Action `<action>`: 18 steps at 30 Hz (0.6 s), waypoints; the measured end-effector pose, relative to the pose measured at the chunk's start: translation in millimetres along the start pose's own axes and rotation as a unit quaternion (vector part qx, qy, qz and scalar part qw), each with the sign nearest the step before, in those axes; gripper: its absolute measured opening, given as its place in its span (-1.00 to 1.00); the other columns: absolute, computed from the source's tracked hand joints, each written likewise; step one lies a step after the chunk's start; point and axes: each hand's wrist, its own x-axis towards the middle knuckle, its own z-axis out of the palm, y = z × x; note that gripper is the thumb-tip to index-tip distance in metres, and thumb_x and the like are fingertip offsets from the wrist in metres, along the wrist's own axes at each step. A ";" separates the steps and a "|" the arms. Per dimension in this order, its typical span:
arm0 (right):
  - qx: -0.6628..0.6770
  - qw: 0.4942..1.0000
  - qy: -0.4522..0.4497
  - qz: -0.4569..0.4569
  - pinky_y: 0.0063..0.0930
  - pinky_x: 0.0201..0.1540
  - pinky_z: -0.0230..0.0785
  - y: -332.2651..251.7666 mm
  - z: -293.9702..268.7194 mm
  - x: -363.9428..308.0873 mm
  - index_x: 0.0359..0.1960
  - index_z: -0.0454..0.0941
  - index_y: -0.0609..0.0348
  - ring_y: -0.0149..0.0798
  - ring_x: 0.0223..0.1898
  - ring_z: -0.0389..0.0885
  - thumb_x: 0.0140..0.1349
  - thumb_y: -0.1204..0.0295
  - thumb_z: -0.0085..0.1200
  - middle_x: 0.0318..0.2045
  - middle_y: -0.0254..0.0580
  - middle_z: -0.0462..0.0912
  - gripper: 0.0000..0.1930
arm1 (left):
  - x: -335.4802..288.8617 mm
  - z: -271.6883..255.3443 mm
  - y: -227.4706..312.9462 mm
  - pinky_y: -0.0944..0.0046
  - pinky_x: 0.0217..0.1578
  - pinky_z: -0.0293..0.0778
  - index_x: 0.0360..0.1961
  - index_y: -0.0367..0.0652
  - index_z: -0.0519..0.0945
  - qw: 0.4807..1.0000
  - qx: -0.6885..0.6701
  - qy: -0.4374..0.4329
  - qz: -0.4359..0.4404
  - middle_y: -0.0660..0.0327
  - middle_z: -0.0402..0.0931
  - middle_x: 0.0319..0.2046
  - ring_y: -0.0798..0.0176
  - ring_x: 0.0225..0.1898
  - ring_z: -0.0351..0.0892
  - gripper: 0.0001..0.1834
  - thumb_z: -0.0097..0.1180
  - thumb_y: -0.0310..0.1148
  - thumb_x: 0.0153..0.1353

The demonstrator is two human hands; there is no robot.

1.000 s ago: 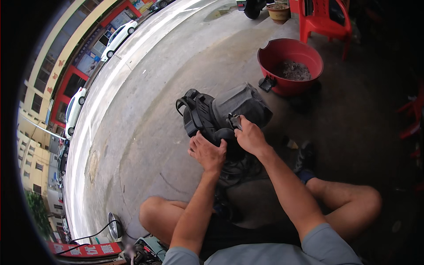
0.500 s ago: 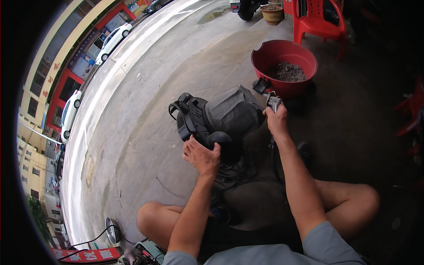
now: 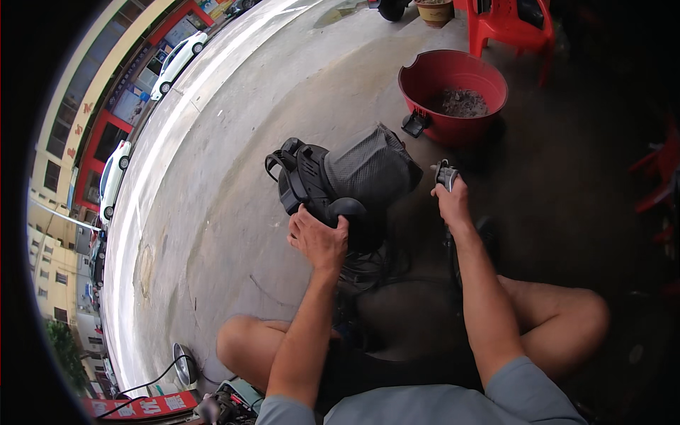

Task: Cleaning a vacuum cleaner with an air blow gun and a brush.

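My left hand (image 3: 317,237) grips the near edge of a black vacuum cleaner head (image 3: 304,177), tilted on its side, fingers and thumb around its rounded housing. From the head sticks a grey cloth filter (image 3: 368,168), its end pointing right. My right hand (image 3: 454,202) is closed around a silver air blow gun (image 3: 445,174) with a dark hose running down from it. The gun is just right of the filter's end, apart from it. Beyond them stands a red tub (image 3: 448,131) with a black latch (image 3: 415,125) and grey dusty debris (image 3: 464,103) inside.
Dark coiled cable (image 3: 368,268) lies on the concrete below the vacuum head, between my bent legs. A red plastic chair (image 3: 510,30) and a potted planter (image 3: 433,13) stand behind the tub. At the lower left are a metal bowl (image 3: 184,363) and a red sign (image 3: 145,406).
My right hand has drawn the blow gun slightly toward me and to the right, widening the gap to the filter. My left hand keeps its grip on the vacuum cleaner head.
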 end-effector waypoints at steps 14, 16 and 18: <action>-0.092 0.865 -0.455 0.190 -0.36 -0.12 0.47 -37.8 13.7 -73.4 0.04 0.50 0.21 -0.27 -0.32 0.62 0.14 0.54 0.05 -0.38 -0.16 0.63 -0.62 | 11.2 12.4 -9.8 -0.29 0.27 0.08 0.26 -0.32 0.29 0.999 0.021 0.010 -0.038 -0.03 0.37 0.14 -0.09 0.30 0.23 -0.09 0.32 0.00 -0.03; -0.138 0.916 -0.355 0.122 -0.35 -0.12 0.47 14.0 19.9 -72.5 0.03 0.49 0.22 -0.24 -0.32 0.62 0.15 0.53 0.06 -0.37 -0.11 0.64 -0.63 | 13.5 14.9 -4.0 -0.29 0.26 0.10 0.25 -0.31 0.29 0.999 0.012 0.013 -0.040 -0.03 0.38 0.14 -0.09 0.29 0.24 -0.10 0.31 0.00 -0.03; -0.228 0.954 -0.186 0.053 -0.33 -0.13 0.46 49.7 24.9 -76.7 0.00 0.48 0.24 -0.16 -0.31 0.63 0.17 0.51 0.08 -0.36 -0.07 0.65 -0.67 | 13.4 17.6 -2.6 -0.29 0.26 0.10 0.25 -0.31 0.29 0.999 0.015 0.012 -0.039 -0.04 0.38 0.14 -0.09 0.29 0.24 -0.10 0.31 0.00 -0.03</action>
